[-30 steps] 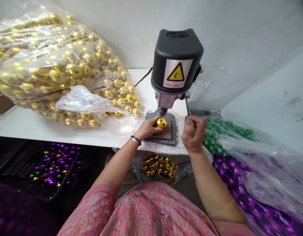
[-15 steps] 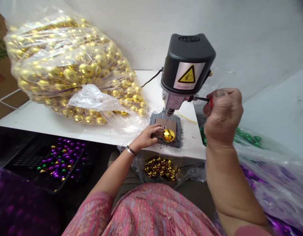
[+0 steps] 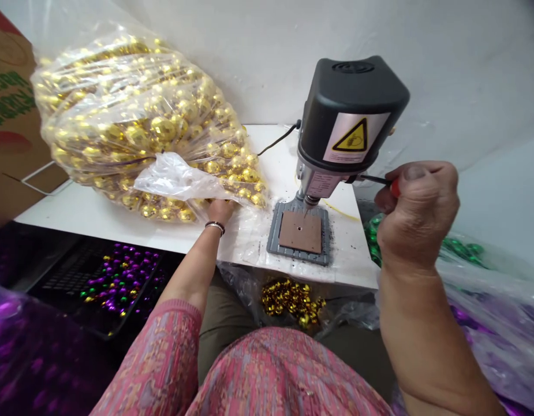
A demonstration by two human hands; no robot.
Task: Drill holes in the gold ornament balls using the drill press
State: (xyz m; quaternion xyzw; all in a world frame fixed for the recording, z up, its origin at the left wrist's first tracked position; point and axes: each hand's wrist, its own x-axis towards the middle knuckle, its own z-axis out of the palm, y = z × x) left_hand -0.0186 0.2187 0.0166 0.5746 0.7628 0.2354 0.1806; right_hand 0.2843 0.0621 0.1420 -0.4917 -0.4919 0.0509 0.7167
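Note:
My right hand (image 3: pixel 418 208) is closed round the red-knobbed lever (image 3: pixel 395 188) of a small black drill press (image 3: pixel 357 115). Beneath its drill bit lies a brown board (image 3: pixel 299 231) with a small hole, set on the grey ridged base (image 3: pixel 273 245). No ball rests on the board. My left hand (image 3: pixel 221 212) reaches into the mouth of a big clear plastic bag (image 3: pixel 175 179) filled with shiny gold balls (image 3: pixel 163 130). Its fingers are hidden under the plastic and the balls.
Below the table's (image 3: pixel 249 248) front edge hangs a plastic bag with gold balls (image 3: pixel 290 300). A black crate (image 3: pixel 106 323) of purple, green and gold balls sits lower left. A cardboard box (image 3: pixel 11 115) stands far left; bags with green balls (image 3: pixel 461 248) lie right.
My left hand has left the drill base and moved left into the bag. The gold ball beside it on the board is gone from there. My right hand stays on the lever.

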